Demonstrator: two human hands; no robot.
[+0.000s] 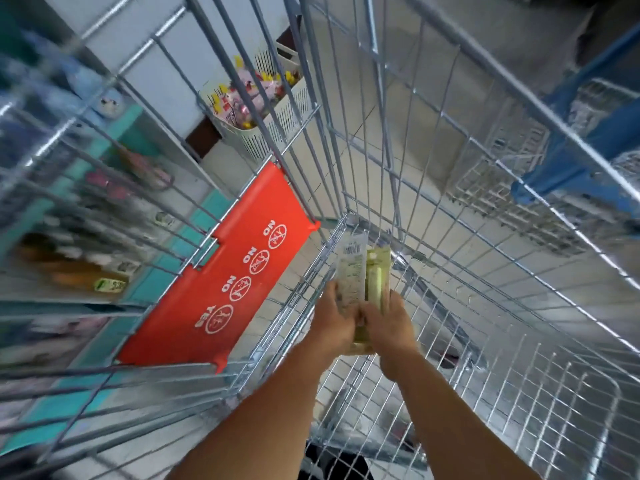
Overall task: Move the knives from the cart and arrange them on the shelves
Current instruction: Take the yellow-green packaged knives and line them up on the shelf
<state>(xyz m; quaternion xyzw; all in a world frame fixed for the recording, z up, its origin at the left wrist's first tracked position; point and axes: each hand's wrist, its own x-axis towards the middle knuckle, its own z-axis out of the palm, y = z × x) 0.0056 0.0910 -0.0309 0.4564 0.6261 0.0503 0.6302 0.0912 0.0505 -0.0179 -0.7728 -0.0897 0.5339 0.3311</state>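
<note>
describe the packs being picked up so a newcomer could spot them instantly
Look into the wire cart, right of its red flap. At the bottom, the left hand and right hand grip pale green carded packs; one shows a barcode.

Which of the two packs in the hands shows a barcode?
The pale pack held by the left hand: its barcode sits near the top. The green pack in the right hand shows none.

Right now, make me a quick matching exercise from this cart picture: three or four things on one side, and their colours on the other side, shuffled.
Things:
1. knife packs
2. child-seat flap
3. basket
4. cart handle

Colours:
A. blue
B. pale green
C. white
D. red

Pairs: 1-B, 2-D, 3-C, 4-A
</note>
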